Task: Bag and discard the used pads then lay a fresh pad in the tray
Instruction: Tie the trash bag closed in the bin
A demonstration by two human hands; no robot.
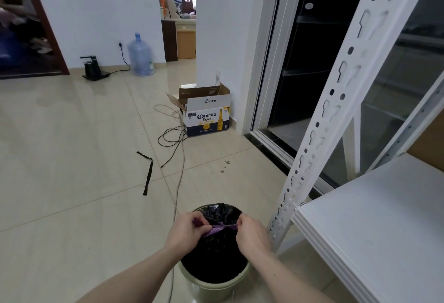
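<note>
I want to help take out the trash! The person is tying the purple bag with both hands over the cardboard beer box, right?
Not quite. In the head view both hands, left hand and right hand, do pull the purple bag tight, but over the black-lined trash bin, not the box.

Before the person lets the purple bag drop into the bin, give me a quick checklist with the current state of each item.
1. Both hands hold the bag: ok. Left hand and right hand each pinch an end of the purple bag.
2. Bag neck pulled tight: ok, it is stretched thin between the hands.
3. Knot finished: cannot tell.
4. Bag over the bin: ok, it hangs above the bin with its black liner.
5. Used pads inside the bag: cannot tell, contents hidden.
6. Tray and fresh pad at hand: cannot tell, neither is in view.
</note>
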